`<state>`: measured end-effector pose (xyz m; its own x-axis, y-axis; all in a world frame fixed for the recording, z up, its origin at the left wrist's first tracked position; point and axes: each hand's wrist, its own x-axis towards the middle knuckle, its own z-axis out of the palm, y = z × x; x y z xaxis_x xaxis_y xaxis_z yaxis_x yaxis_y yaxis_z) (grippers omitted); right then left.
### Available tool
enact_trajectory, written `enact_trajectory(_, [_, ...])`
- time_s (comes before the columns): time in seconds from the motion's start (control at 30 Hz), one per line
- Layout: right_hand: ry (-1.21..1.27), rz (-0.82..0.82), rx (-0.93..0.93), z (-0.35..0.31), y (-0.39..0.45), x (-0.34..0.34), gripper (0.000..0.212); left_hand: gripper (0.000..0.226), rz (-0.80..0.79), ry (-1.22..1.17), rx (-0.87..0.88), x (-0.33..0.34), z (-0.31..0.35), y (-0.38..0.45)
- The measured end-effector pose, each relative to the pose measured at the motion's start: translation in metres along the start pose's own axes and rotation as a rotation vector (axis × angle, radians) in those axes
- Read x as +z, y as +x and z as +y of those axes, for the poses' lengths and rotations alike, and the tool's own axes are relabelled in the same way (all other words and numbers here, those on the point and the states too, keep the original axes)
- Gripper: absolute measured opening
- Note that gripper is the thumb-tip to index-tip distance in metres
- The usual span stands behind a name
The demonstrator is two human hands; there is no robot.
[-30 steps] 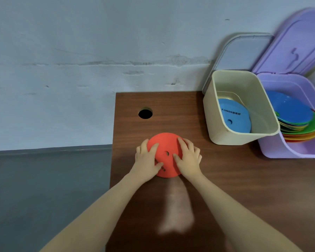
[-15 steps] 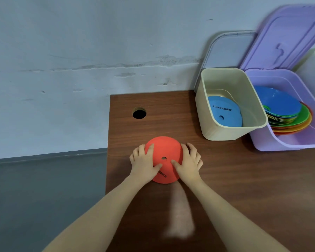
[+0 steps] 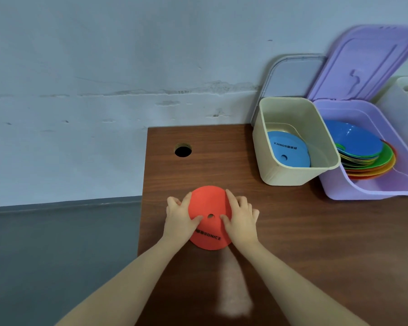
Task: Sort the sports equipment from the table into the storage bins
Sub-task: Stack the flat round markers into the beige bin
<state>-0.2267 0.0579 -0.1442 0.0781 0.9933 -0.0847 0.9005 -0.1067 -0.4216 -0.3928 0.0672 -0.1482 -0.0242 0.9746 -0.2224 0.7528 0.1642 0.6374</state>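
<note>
An orange-red disc cone [image 3: 209,208] with black lettering sits on a dark brown wood-grain counter [image 3: 316,231], near a cream bin [image 3: 285,172] holding a blue disc [image 3: 289,149] and a lilac bin [image 3: 363,191] of blue, green, yellow and orange discs [image 3: 372,161].

Orange cone [image 3: 209,205]: flat disc shape, small round hole at the centre, black "SONICE" print along the near edge, lying dome-up on the tabletop [image 3: 316,231] near its left edge. Held from both sides, left grip [image 3: 180,216] and right grip [image 3: 242,220] curled over its rim, thumbs close to the hole. Cream bin [image 3: 290,177]: open, upright, at the far right of the tabletop, holding one blue cone [image 3: 286,147] tilted against its wall, printed side up. Purple bin [image 3: 368,191]: open, touching the cream bin's right side, holding a tilted stack [image 3: 368,158] of cones, blue on top, then green, yellow and orange beneath.
</note>
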Motion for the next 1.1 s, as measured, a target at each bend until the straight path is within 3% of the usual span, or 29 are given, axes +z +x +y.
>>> enact_trajectory(0.17, [0.040, 0.052, -0.078, -0.003, -0.003, -0.017, 0.065, 0.067, 0.003, -0.061, 0.031, -0.009, 0.011, -0.001])
enact_trajectory(0.33, [0.070, 0.203, -0.171, -0.003, 0.012, -0.055, 0.063, 0.065, 0.123, -0.119, 0.156, -0.030, 0.050, -0.001])
enact_trajectory(0.53, [0.138, 0.419, -0.226, 0.003, 0.055, -0.125, 0.061, 0.063, 0.298, -0.069, 0.388, -0.061, 0.127, 0.032])
enact_trajectory(0.73, [0.143, 0.516, -0.215, 0.035, 0.103, -0.191, 0.055, 0.062, 0.326, 0.057, 0.464, -0.050, 0.214, 0.076])
enact_trajectory(0.9, [0.067, 0.506, -0.211, 0.080, 0.145, -0.226, 0.058, 0.064, 0.326, 0.090, 0.481, -0.020, 0.266, 0.112])
enact_trajectory(1.1, [0.017, 0.323, -0.084, 0.123, 0.177, -0.221, 0.058, 0.062, 0.230, 0.255, 0.407, 0.024, 0.286, 0.142])
